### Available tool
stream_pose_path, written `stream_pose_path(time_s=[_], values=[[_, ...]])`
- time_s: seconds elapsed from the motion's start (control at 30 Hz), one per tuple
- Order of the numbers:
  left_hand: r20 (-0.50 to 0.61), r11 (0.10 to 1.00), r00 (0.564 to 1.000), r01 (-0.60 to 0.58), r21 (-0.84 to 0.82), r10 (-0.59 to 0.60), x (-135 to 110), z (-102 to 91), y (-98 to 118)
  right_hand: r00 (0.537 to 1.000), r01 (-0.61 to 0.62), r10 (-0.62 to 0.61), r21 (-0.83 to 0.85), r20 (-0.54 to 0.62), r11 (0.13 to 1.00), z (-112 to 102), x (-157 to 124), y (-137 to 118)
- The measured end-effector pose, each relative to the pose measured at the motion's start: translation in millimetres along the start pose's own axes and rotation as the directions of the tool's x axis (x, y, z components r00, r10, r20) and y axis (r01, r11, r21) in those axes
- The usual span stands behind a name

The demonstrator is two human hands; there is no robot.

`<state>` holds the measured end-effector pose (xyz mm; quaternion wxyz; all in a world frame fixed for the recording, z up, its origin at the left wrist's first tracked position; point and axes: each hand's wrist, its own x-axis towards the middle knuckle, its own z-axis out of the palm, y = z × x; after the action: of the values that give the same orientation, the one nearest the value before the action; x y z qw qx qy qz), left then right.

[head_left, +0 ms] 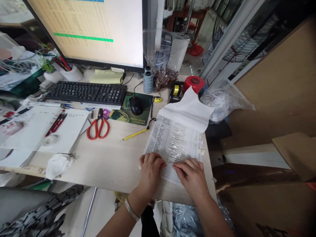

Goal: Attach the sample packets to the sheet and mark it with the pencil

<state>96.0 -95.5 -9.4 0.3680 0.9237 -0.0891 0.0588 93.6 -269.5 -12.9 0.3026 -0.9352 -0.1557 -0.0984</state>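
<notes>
A printed table sheet (pixel 172 141) lies on the desk's right end, its top page folded back (pixel 190 110). Clear tape strips or small clear pieces glint on the sheet's middle. My left hand (pixel 150 171) rests on the sheet's lower left corner with fingers curled and pressed down. My right hand (pixel 192 176) lies on the sheet's lower right, its fingers bent and pinched toward the paper. What the fingertips hold, if anything, is too small to name.
A yellow pencil (pixel 135 134), orange scissors (pixel 98 126), a mouse (pixel 136 105), keyboard (pixel 86 93) and monitor (pixel 91 33) lie further back. A tape dispenser (pixel 175 90), red tin (pixel 194 82) and plastic bag (pixel 222 98) sit at the right. Cardboard boxes (pixel 276 98) stand beside the desk.
</notes>
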Motion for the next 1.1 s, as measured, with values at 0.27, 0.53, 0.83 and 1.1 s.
stream_pose_path(time_s=[0.27,0.53,0.83,1.1], values=[[-0.018,0.999,0.999,0.035,-0.026,-0.035,-3,-6.3,-2,0.996,-0.043,0.060,0.224,-0.071,0.974,-4,-4,3],[-0.033,0.999,0.999,0.033,-0.025,-0.034,-17,-7.7,-11,0.999,0.004,0.004,0.228,-0.038,0.974,-3,5,-5],[-0.007,0.998,0.999,0.052,-0.030,-0.053,-17,-7.8,-9,0.999,0.009,-0.011,-0.037,-0.046,0.999,4,1,1],[0.014,0.999,0.999,0.038,-0.017,-0.037,-13,-3.3,-2,0.999,-0.021,0.020,-0.002,-0.038,1.000,0,-1,5]])
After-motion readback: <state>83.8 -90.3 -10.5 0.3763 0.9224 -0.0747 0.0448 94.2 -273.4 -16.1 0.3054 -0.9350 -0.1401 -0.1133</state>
